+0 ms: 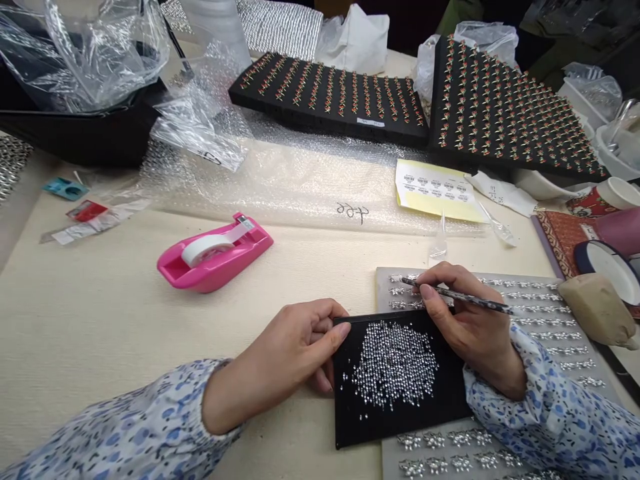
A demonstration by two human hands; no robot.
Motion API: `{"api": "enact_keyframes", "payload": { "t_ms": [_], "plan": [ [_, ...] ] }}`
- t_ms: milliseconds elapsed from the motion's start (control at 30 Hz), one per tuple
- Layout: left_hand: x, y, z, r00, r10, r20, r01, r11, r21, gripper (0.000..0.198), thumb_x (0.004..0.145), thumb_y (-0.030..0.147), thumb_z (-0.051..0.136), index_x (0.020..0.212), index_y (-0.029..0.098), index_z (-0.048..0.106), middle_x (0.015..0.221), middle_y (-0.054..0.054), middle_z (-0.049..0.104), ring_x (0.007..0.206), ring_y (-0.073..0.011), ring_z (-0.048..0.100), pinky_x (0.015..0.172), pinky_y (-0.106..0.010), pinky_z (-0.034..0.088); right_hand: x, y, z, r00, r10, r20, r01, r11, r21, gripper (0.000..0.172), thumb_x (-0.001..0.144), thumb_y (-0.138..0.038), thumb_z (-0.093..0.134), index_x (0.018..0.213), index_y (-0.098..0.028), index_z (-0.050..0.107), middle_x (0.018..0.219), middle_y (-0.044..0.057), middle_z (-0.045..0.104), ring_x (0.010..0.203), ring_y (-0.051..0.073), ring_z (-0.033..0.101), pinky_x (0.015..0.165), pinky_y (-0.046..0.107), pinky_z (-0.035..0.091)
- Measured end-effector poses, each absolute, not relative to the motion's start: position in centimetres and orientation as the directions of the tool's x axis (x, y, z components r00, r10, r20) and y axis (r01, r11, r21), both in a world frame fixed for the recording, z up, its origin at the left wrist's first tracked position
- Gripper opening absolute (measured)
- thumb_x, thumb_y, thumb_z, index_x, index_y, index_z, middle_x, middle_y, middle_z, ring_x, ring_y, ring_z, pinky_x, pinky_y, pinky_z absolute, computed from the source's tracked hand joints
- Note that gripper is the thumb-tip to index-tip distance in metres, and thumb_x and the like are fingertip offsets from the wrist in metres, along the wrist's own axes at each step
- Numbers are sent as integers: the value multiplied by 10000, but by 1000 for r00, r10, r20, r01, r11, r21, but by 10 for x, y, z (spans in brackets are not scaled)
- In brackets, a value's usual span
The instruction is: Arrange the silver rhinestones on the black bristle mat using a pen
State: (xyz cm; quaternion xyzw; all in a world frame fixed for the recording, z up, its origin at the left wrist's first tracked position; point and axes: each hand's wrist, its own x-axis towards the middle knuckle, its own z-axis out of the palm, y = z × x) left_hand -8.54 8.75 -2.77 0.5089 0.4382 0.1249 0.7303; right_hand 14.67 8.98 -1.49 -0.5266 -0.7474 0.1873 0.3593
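Observation:
My left hand (295,340) grips the left edge of a black pad (360,423), with the thumb on top and the fingers curling beneath it. A heap of small clear rhinestones (394,365) lies spread on the pad. My right hand (465,313) holds a dark speckled pencil (465,298) like a writing tool, just above the pad's far edge. The pencil's tip points left over a grey board (383,287) carrying rows of silvery jewellery pieces (543,321). The pad and my right hand hide part of the board.
A pink tape dispenser (215,253) stands left of my hands. Bubble wrap (300,187) lies behind it, beside a yellow label sheet (435,190). Two black boards of red-and-gold pins (327,97) (510,113) sit beyond, with a putty lump (597,310) at right.

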Motion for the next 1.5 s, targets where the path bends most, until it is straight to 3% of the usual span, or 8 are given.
{"api": "enact_keyframes", "payload": {
  "t_ms": [1500],
  "plan": [
    [-85, 88, -28, 584, 632, -510, 275, 437, 857, 254, 869, 387, 465, 918, 139, 497, 626, 0, 593, 461, -120, 609, 419, -164, 488, 146, 91, -14, -214, 923, 321, 654, 379, -655, 105, 791, -138, 545, 874, -183, 590, 781, 11, 622, 721, 123, 587, 623, 280, 478]
  ]
}}
